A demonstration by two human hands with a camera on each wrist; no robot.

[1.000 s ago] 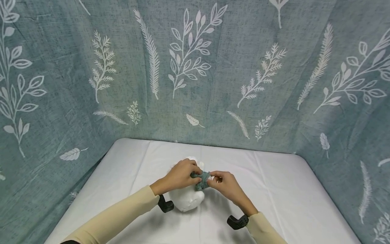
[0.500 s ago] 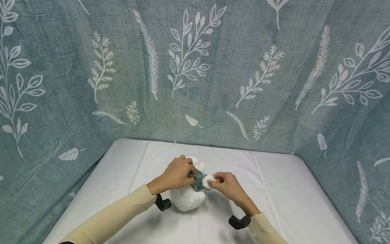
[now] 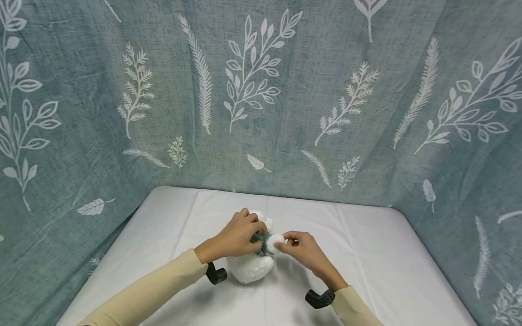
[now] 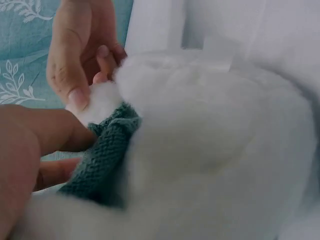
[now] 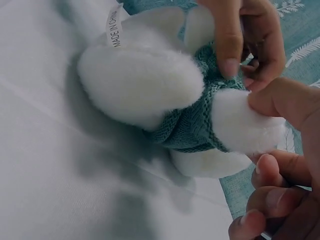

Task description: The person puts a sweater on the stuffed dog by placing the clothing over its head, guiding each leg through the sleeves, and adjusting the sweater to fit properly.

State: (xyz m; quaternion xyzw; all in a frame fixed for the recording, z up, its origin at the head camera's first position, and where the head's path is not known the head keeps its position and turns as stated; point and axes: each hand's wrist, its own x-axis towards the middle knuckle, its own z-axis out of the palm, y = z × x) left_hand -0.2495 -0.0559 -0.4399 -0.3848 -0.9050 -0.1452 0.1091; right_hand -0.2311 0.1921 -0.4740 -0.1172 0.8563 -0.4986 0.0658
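A white plush toy point(image 3: 249, 269) lies on the white-covered surface, its fluffy body filling much of the left wrist view. Around it is a green knitted sweater point(image 5: 187, 122), bunched up in the left wrist view. My left hand point(image 3: 236, 233) pinches the knit between thumb and fingers near the cuff. From the cuff sticks a rounded white paw point(image 5: 245, 120), which my right hand point(image 3: 303, 249) pinches between thumb and index finger. The other right fingers curl loosely below it. My left hand and sleeve hide part of the toy in the head view.
The white-covered table point(image 3: 322, 276) has rounded far corners. Patterned blue-green curtains point(image 3: 261, 90) surround its back and sides. A fabric label point(image 5: 114, 27) sticks out from the toy. Black cameras sit on both wrists, the left wrist camera point(image 3: 216, 274) close to the toy.
The white paw has come into view out of the sweater's cuff, and the knit has moved left along it. My right fingers went from the cuff to the paw.
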